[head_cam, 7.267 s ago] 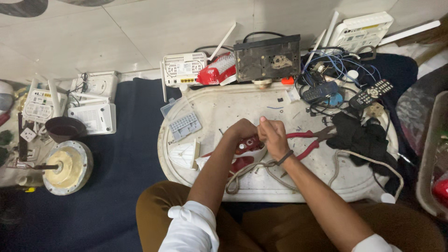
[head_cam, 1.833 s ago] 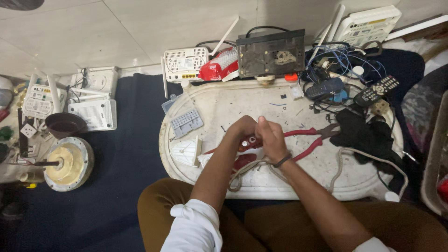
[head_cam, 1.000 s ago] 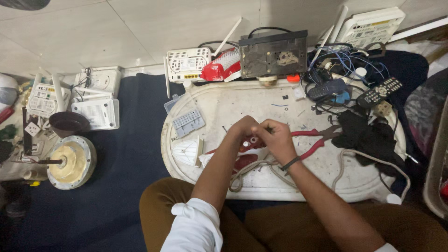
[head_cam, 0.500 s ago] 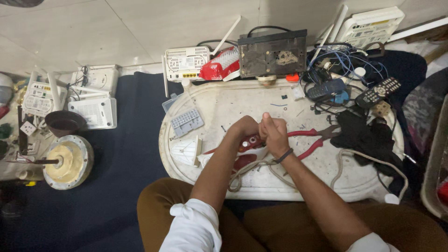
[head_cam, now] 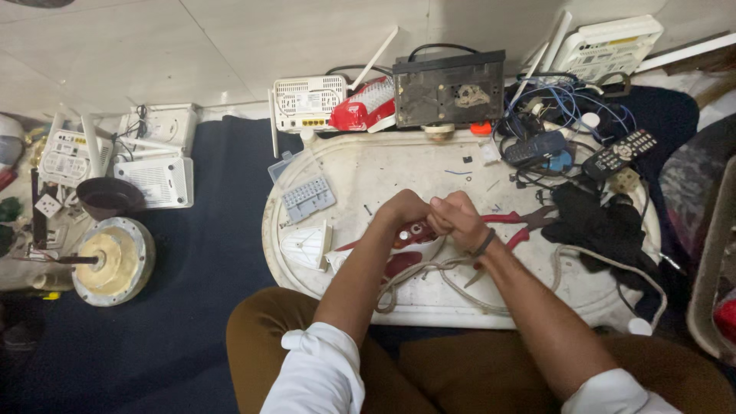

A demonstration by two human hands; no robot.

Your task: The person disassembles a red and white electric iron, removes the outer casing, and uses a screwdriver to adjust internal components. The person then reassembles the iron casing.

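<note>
White oval worktop [head_cam: 360,165], centre: left hand [head_cam: 404,211] and right hand [head_cam: 454,218] pinch together on small red part [head_cam: 414,231]; pliers [head_cam: 521,226] beside right hand.

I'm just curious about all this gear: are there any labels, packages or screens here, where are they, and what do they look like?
Label on the white router: behind the white tray, a pale rectangular sticker, print too small to tell.
Label on the dark box: back centre, a small pale patch.
Remote control: far right, black with rows of pale buttons.
Screens and packages: none visible.
Left hand and right hand: together over the tray.
</note>
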